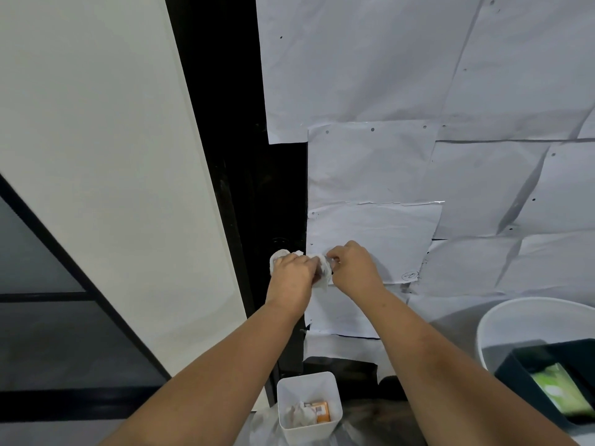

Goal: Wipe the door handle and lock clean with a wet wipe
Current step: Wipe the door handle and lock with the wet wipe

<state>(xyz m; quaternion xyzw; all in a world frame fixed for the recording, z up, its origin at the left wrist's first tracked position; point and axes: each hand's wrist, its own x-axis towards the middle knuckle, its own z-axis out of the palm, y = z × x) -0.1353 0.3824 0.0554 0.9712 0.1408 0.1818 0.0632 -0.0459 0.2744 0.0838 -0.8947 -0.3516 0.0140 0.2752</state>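
My left hand (pixel 294 275) presses a crumpled white wet wipe (pixel 323 278) against the black door frame (pixel 277 194), over the spot where the handle sits. The handle itself is hidden under the wipe and both hands. A round black lock (pixel 280 243) shows faintly just above my left hand. My right hand (pixel 354 267) is closed beside the left one, pinching something small and shiny at the handle's right end, next to the wipe's edge. What it pinches I cannot make out.
White paper sheets (pixel 402 156) cover the door panel on the right. A white wall (pixel 96 156) stands on the left. Below are a small white bin (pixel 289 394) with used wipes and an orange box, and a white tub (pixel 515 313) holding a dark tray.
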